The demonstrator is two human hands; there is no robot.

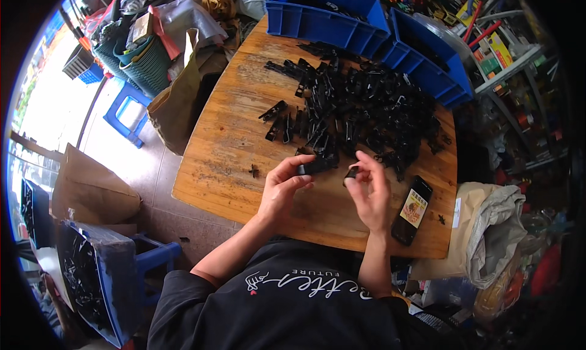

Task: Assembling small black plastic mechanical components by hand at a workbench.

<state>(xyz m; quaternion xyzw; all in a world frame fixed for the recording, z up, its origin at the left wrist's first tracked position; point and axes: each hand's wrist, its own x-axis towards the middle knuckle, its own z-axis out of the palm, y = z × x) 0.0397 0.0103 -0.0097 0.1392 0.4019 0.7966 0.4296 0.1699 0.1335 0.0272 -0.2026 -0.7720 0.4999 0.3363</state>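
Note:
My left hand (284, 185) pinches a black plastic clip-like part (317, 165) between thumb and fingers, just in front of a big heap of similar black parts (360, 105) on the wooden table (226, 112). To its right, my right hand (370, 194) is raised with thumb and fingers closed on a small black piece (352, 172); its exact kind is too small to tell. The two hands are a short way apart, above the near part of the table. Several loose clip-like parts lie at the heap's left edge.
A phone (412, 209) with a lit screen lies at the right near edge. Two blue crates (329, 29) stand at the table's far side. A small black piece (254, 171) sits left of my hands. Sacks flank the table; a blue stool (127, 115) stands at left.

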